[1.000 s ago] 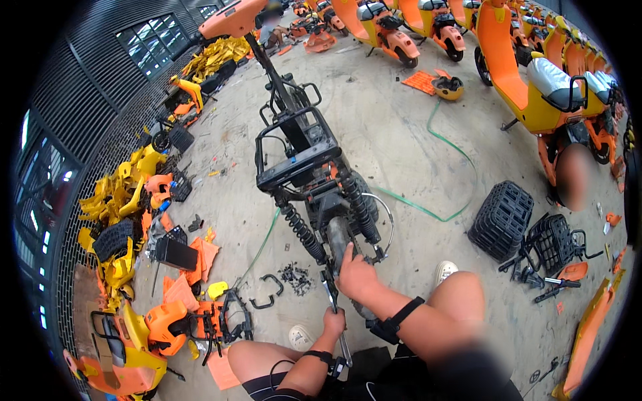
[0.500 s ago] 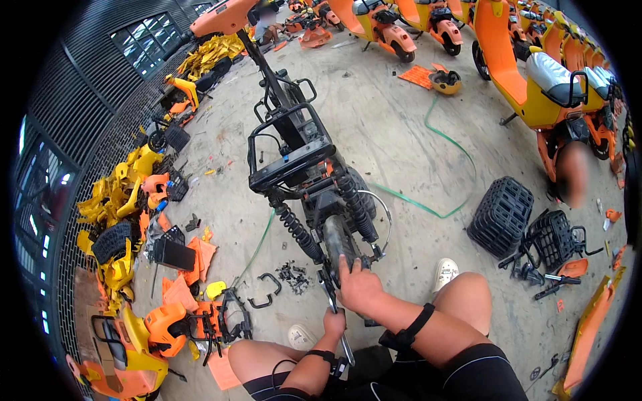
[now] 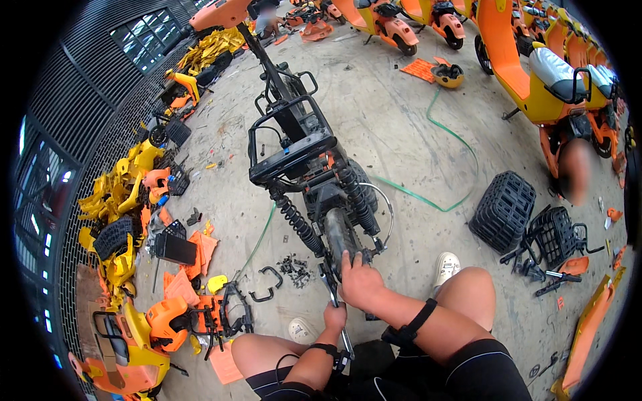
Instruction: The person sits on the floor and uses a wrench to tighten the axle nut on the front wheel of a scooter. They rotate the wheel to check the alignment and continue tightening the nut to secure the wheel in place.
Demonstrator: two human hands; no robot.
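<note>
Where the bare concrete floor [image 3: 401, 134] runs back to a dark grid wall w/ windows [image 3: 144, 33], a stripped scooter frame [image 3: 294, 147] stands upright mid-floor, rear wheel [image 3: 338, 237] nearest the person. Right hand [image 3: 360, 281] lies on the tyre, fingers together, curled over it. Left hand [image 3: 335, 315] is clenched round a wrench [image 3: 332, 287] at the axle, just left of the wheel. Loose bolts [image 3: 294, 269] sit nearby; yellow and orange panels [image 3: 127, 200] are heaped on the left, black baskets [image 3: 505, 210] on the right. Wrench head vs. nut: too small to tell. Row of scooters [image 3: 555, 73] cut off at the top right.
</note>
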